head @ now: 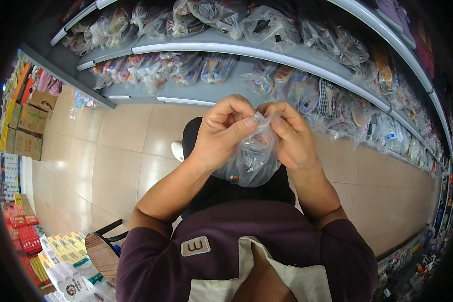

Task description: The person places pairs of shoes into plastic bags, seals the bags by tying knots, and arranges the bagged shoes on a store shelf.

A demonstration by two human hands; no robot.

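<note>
A clear plastic bag point(255, 162) hangs above my lap, its gathered top pinched between both hands. My left hand point(226, 132) grips the left side of the bag's top between thumb and fingers. On the other side, my right hand point(292, 132) holds the top in the same way, close beside the left. The bag bulges around something that the crumpled film mostly hides; a small orange and dark spot shows near its lower edge. Black trousers lie beneath it.
Curved grey shelves point(211, 47) ahead hold several bagged pairs of shoes point(219, 68). Cardboard boxes point(30, 120) are stacked at the left on the tiled floor point(117, 132). A round wood-patterned stool point(102, 256) and packaged goods point(66, 249) stand at the lower left.
</note>
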